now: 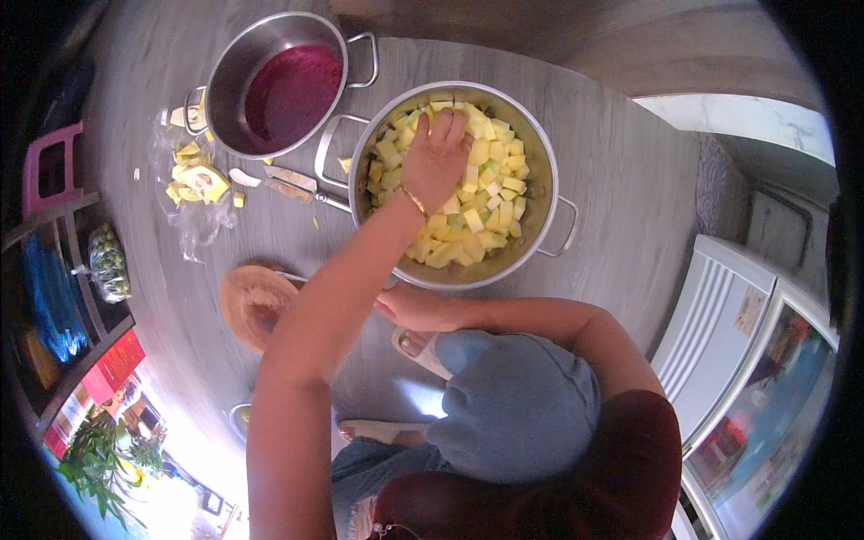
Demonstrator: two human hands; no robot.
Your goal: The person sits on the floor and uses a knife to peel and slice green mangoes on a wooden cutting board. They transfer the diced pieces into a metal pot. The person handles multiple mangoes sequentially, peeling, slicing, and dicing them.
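A wide steel pot (555,169) with two loop handles stands on the grey wood-patterned floor, holding many pale yellow cubes of cut fruit or vegetable (489,202). My left hand (439,152), with a gold bracelet at the wrist, reaches over the near rim and rests on the cubes. Its fingers point to the far side, and whether they grip a piece is hidden. By the near rim is my right hand (418,307), low beside my left forearm; its fingertips are partly covered. A knife (293,183) lies left of the pot.
A second steel pot (226,88) with dark red residue stands at the upper left. Beside it, peelings and cut pieces (199,179) lie on a plastic bag (202,233). A round wooden board (246,297) is left of my forearm. A glass-fronted cabinet (715,324) stands right.
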